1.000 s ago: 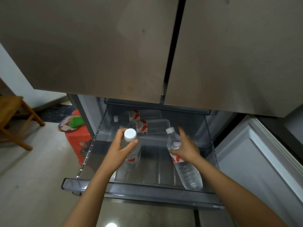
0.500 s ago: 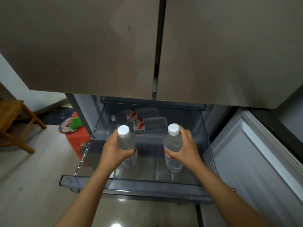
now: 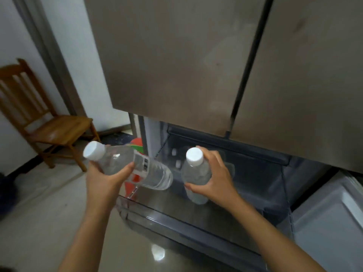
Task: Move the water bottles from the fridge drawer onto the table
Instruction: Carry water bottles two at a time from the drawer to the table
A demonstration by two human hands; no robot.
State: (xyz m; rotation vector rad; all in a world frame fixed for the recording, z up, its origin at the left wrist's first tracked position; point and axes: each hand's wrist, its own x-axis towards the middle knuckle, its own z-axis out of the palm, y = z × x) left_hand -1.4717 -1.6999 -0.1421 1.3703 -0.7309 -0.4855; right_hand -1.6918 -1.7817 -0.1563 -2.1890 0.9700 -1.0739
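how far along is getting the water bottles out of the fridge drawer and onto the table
Done: nothing visibly; no table is in view. In hand: the left hand grips a tilted clear plastic bottle with a white cap, and the right hand grips a second upright bottle above the open translucent fridge drawer. Left: two blurred white caps at the drawer's back suggest more bottles to fetch.
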